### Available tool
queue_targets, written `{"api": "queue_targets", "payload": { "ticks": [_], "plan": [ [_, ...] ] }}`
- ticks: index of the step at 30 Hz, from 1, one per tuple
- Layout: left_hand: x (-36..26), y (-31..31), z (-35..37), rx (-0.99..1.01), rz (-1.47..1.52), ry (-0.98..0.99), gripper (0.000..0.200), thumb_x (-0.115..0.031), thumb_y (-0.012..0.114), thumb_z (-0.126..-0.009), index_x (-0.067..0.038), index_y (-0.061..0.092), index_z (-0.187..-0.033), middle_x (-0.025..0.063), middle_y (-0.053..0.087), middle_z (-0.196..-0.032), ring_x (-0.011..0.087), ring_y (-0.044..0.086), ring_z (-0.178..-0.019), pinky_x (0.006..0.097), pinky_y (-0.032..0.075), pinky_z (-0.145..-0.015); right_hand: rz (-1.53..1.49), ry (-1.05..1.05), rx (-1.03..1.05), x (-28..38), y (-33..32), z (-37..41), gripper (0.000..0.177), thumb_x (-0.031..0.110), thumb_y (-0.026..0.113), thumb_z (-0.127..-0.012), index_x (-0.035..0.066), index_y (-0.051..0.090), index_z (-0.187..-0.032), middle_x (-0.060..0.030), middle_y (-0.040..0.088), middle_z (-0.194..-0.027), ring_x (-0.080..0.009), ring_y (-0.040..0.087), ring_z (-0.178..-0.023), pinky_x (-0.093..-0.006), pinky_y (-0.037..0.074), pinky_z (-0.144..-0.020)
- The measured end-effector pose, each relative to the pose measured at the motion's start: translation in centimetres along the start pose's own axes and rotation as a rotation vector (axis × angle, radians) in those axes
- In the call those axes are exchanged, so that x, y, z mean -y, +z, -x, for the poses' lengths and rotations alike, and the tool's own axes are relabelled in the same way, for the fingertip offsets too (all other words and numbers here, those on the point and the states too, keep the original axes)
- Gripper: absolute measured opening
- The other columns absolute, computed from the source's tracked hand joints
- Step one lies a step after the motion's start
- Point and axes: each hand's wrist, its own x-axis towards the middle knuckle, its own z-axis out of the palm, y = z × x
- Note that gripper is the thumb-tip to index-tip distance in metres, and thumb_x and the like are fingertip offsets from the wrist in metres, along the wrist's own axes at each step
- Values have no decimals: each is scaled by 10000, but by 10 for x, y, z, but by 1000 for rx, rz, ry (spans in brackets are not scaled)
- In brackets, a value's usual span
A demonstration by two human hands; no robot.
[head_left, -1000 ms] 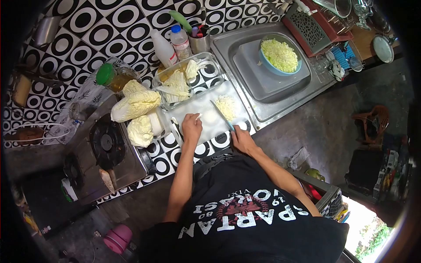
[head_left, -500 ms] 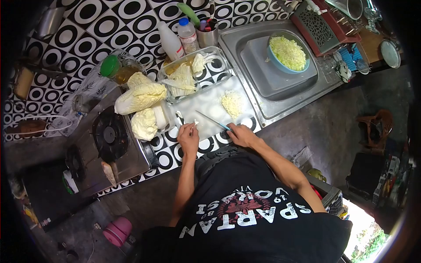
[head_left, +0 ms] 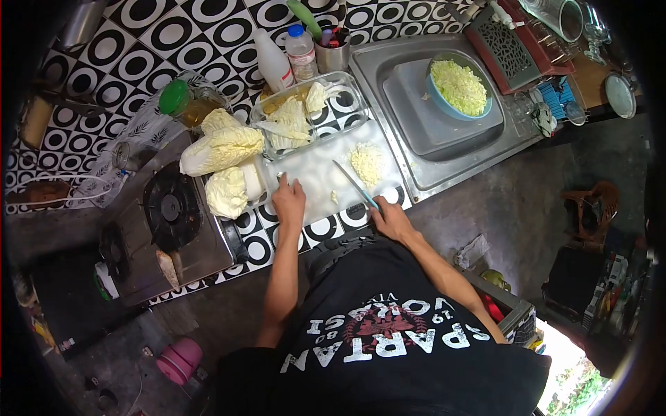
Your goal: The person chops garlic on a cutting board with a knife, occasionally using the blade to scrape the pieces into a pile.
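Observation:
My right hand (head_left: 389,219) is closed round the blue handle of a knife (head_left: 355,182), whose blade points up and left over the translucent cutting board (head_left: 312,182). At the board's left side is my left hand (head_left: 288,202), fingers apart, the fingertips near a small dark and white piece at the edge; whether they touch it is unclear. A pile of finely chopped white pieces (head_left: 367,164) lies right of the blade. One small pale piece (head_left: 334,197) rests on the board between my hands.
Cabbage heads (head_left: 220,150) lie left of the board, beside a gas stove (head_left: 201,254). Behind it stand a clear tray (head_left: 338,130) with leaves and two bottles (head_left: 301,54). A blue bowl (head_left: 444,104) of shredded cabbage sits at the sink (head_left: 430,179).
My left hand has moved left and up, leaving a small pale piece on the board. My right hand and the knife have shifted slightly right, away from my left hand.

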Motion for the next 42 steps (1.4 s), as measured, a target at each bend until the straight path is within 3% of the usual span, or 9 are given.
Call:
{"api": "queue_targets", "payload": {
  "ticks": [6,16,20,22,25,29,31,37,42],
  "plan": [
    [29,13,-4,64,-212,-42,190,-107,527,-819,22,619,-922,250,597,-660,404,609,-647,477,466,-605,-74,66,32,4,-3,3,283,176,521,-870,-16,515,-1077,-248,609,-742,-420,603,-748,-460,463,-682],
    [20,11,4,-64,-95,-82,105,-102,525,-825,-13,581,-832,226,614,-699,402,610,-689,479,468,-607,-115,48,-9,3,-5,0,267,176,534,-867,-12,521,-1056,-249,612,-746,-424,602,-768,-460,464,-679],
    [-7,10,15,19,175,117,81,-106,585,-810,-69,636,-860,153,615,-629,289,619,-562,369,479,-534,-52,8,-41,-2,-1,0,282,206,521,-884,6,525,-1083,-212,617,-702,-374,617,-675,-405,472,-639],
    [-17,20,18,177,409,42,117,-166,645,-798,-72,660,-867,98,620,-629,171,577,-523,312,458,-523,-51,15,-47,-3,0,0,279,209,525,-883,3,533,-1071,-213,616,-698,-367,620,-669,-401,473,-632],
    [-29,32,14,258,398,45,148,-181,658,-796,-66,674,-888,82,615,-624,127,551,-535,285,449,-530,-92,26,-48,-4,-1,0,280,212,527,-883,4,537,-1070,-211,616,-693,-353,625,-662,-398,473,-624],
    [-29,46,12,293,509,86,178,-153,651,-782,-53,669,-928,99,610,-620,196,596,-549,308,465,-541,-117,54,-74,-2,-2,2,289,214,529,-881,2,535,-1077,-206,613,-683,-343,620,-641,-400,465,-605],
    [-30,39,9,253,246,271,247,-164,664,-760,-65,668,-986,101,603,-714,241,606,-659,337,480,-612,-110,59,-67,0,-6,3,293,213,534,-879,-2,534,-1078,-204,607,-672,-338,613,-619,-401,455,-587],
    [-28,20,32,329,98,281,264,-160,672,-739,-78,662,-989,114,581,-876,303,594,-793,380,479,-705,-124,106,-34,10,-11,3,254,171,535,-864,-7,536,-1046,-232,611,-712,-401,614,-717,-438,470,-653],
    [-6,32,26,346,137,186,260,-140,669,-738,-76,660,-989,111,579,-890,307,586,-833,395,473,-728,-101,61,-18,2,-7,0,264,193,536,-869,4,539,-1055,-217,614,-712,-369,617,-701,-416,466,-650]
  ]
}}
